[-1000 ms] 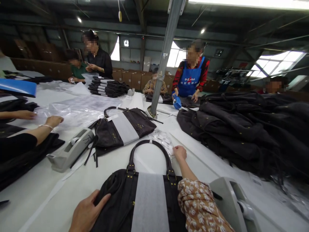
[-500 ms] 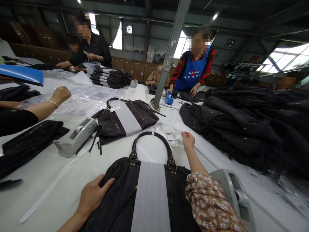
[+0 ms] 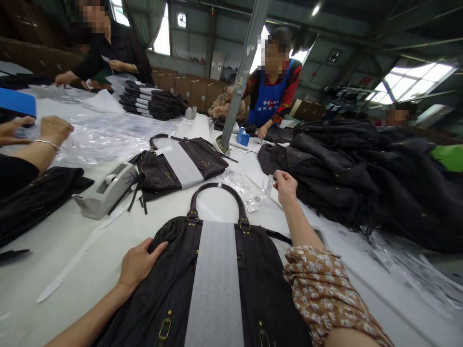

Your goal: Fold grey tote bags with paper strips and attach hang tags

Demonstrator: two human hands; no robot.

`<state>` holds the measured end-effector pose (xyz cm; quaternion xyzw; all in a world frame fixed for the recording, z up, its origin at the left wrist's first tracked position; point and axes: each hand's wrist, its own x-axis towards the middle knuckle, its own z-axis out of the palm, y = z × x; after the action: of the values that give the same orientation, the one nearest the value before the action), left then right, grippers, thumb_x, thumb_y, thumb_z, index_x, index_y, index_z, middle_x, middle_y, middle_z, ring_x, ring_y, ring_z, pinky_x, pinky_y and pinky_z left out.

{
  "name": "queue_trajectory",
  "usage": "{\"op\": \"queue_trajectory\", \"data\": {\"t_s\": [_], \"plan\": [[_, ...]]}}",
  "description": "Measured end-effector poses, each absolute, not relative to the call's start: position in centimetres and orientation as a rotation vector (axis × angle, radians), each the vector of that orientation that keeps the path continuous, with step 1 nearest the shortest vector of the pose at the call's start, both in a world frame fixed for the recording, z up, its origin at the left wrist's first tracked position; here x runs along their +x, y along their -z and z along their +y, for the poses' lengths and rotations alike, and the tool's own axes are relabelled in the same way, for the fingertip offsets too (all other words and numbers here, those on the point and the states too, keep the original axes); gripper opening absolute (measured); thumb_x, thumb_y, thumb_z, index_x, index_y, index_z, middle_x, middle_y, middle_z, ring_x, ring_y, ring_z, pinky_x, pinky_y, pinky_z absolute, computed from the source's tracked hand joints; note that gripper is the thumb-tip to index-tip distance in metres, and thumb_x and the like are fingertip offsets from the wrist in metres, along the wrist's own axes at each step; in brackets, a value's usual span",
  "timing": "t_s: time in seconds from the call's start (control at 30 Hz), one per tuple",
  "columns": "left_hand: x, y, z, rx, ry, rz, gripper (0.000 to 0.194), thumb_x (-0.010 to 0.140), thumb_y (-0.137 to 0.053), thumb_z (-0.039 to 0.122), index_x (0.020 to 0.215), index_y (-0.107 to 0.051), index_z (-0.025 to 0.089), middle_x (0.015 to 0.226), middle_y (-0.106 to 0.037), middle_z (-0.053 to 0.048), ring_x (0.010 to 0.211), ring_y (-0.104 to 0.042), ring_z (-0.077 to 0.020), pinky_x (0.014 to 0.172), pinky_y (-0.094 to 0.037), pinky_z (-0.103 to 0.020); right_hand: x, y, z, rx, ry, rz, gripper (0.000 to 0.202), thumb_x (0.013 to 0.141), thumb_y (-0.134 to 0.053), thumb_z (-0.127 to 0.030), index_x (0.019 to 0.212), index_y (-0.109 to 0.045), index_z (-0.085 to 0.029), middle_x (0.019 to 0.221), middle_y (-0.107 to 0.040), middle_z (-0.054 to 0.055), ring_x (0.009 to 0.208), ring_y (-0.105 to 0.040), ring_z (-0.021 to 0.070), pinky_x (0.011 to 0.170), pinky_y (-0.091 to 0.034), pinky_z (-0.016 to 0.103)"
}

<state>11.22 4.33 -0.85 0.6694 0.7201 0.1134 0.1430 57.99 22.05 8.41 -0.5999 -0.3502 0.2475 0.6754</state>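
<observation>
A black handbag (image 3: 162,284) lies in front of me, a pale grey paper band (image 3: 217,279) running down its middle and its looped handle (image 3: 218,185) pointing away. My left hand (image 3: 139,262) grips the bag's left edge, thumb on top and the other fingers partly hidden. Beyond the bag on the right, my right hand (image 3: 285,185) is raised in a pinch. A small clear plastic packet (image 3: 268,184) hangs at its fingertips, its outline hard to make out. More clear packets (image 3: 248,193) lie on the table just left of this hand.
A second banded handbag (image 3: 184,166) lies ahead, beside a grey tape dispenser (image 3: 106,190). Dark bags pile up (image 3: 354,168) on the right. A metal post (image 3: 237,82) rises from the table. A co-worker's hand (image 3: 56,130) is at the left; a person in a blue apron (image 3: 265,99) works opposite.
My right hand has lifted slightly, raising the small clear packet away from the others. My left hand stays on the bag's edge. The view has shifted, showing more of the bag's front.
</observation>
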Motion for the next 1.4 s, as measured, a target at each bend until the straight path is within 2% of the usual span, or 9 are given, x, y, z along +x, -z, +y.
{"op": "queue_trajectory", "data": {"t_s": [0.23, 0.4, 0.53, 0.67, 0.83, 1.03, 1.17, 1.3, 1.4], "plan": [[11.3, 0.5, 3.9, 1.931, -0.360, 2.069, 0.035, 0.084, -0.045, 0.053, 0.089, -0.064, 0.024, 0.066, -0.062, -0.002, 0.071, -0.059, -0.0221, 0.060, -0.034, -0.025, 58.4, -12.1, 18.3, -1.263, -0.571, -0.679, 0.020, 0.061, -0.069, -0.033, 0.060, -0.058, -0.016, 0.055, -0.058, -0.005, 0.052, -0.050, 0.0069, 0.043, -0.036, 0.016], [11.2, 1.1, 4.1, 1.928, -0.399, 2.074, 0.043, 0.083, -0.042, 0.061, 0.084, -0.064, 0.023, 0.068, -0.064, -0.003, 0.073, -0.061, -0.0231, 0.060, -0.034, -0.025, 57.8, -15.3, 15.5, -1.153, -0.675, -0.628, 0.021, 0.066, -0.064, -0.033, 0.059, -0.051, -0.018, 0.053, -0.059, -0.003, 0.058, -0.061, 0.0128, 0.052, -0.048, 0.021], [11.1, 1.5, 4.4, 1.910, -0.396, 2.103, 0.052, 0.082, -0.035, 0.069, 0.077, -0.060, 0.023, 0.067, -0.064, -0.004, 0.073, -0.062, -0.0239, 0.059, -0.034, -0.025, 57.5, -17.9, 13.3, -1.043, -0.710, -0.624, 0.024, 0.066, -0.070, -0.031, 0.061, -0.050, -0.018, 0.045, -0.050, -0.007, 0.051, -0.059, 0.0115, 0.059, -0.054, 0.026], [11.1, 1.6, 4.5, 1.907, -0.401, 2.103, 0.054, 0.082, -0.033, 0.070, 0.075, -0.058, 0.023, 0.068, -0.065, -0.004, 0.073, -0.063, -0.0244, 0.059, -0.034, -0.026, 57.2, -19.7, 11.1, -0.973, -0.723, -0.680, 0.032, 0.061, -0.079, -0.036, 0.060, -0.052, -0.017, 0.046, -0.050, -0.008, 0.045, -0.053, 0.0084, 0.060, -0.056, 0.028], [11.2, 1.1, 4.1, 1.908, -0.411, 2.090, 0.050, 0.083, -0.037, 0.066, 0.082, -0.063, 0.023, 0.072, -0.067, -0.005, 0.077, -0.063, -0.0244, 0.061, -0.036, -0.026, 56.3, -21.0, 7.6, -1.036, -0.713, -0.796, 0.038, 0.051, -0.085, -0.041, 0.061, -0.059, -0.015, 0.049, -0.054, -0.006, 0.047, -0.057, 0.0091, 0.061, -0.055, 0.026], [11.2, 0.5, 3.5, 1.955, -0.421, 2.032, 0.043, 0.083, -0.042, 0.059, 0.090, -0.065, 0.024, 0.078, -0.068, -0.006, 0.082, -0.063, -0.0247, 0.067, -0.040, -0.027, 55.7, -22.3, 2.7, -1.295, -0.573, -0.997, 0.036, 0.059, -0.080, -0.043, 0.076, -0.070, -0.014, 0.062, -0.066, 0.001, 0.055, -0.060, 0.0105, 0.053, -0.046, 0.020], [11.5, 0.0, 3.1, 1.953, -0.392, 2.053, 0.045, 0.083, -0.040, 0.059, 0.090, -0.065, 0.023, 0.080, -0.068, -0.007, 0.084, -0.063, -0.0257, 0.069, -0.042, -0.028, 55.3, -23.2, -0.1, -1.320, -0.528, -1.073, 0.031, 0.064, -0.077, -0.041, 0.079, -0.071, -0.015, 0.064, -0.067, 0.002, 0.056, -0.058, 0.0103, 0.054, -0.044, 0.021], [11.3, -0.4, 3.3, 1.952, -0.327, 2.000, 0.048, 0.084, -0.037, 0.059, 0.091, -0.064, 0.021, 0.081, -0.068, -0.009, 0.085, -0.064, -0.0267, 0.072, -0.044, -0.031, 54.1, -21.7, -2.7, -1.256, -0.704, -1.020, 0.032, 0.063, -0.078, -0.042, 0.076, -0.070, -0.014, 0.055, -0.061, -0.001, 0.050, -0.054, 0.0086, 0.054, -0.044, 0.021], [11.1, -1.5, 4.3, 1.995, -0.285, 1.944, 0.055, 0.081, -0.039, 0.058, 0.106, -0.060, 0.013, 0.092, -0.067, -0.015, 0.092, -0.062, -0.0315, 0.077, -0.045, -0.037, 52.7, -19.5, -4.6, -1.203, -0.999, -0.949, 0.034, 0.062, -0.078, -0.042, 0.075, -0.070, -0.012, 0.057, -0.063, 0.001, 0.047, -0.050, 0.0066, 0.051, -0.041, 0.019]]}}
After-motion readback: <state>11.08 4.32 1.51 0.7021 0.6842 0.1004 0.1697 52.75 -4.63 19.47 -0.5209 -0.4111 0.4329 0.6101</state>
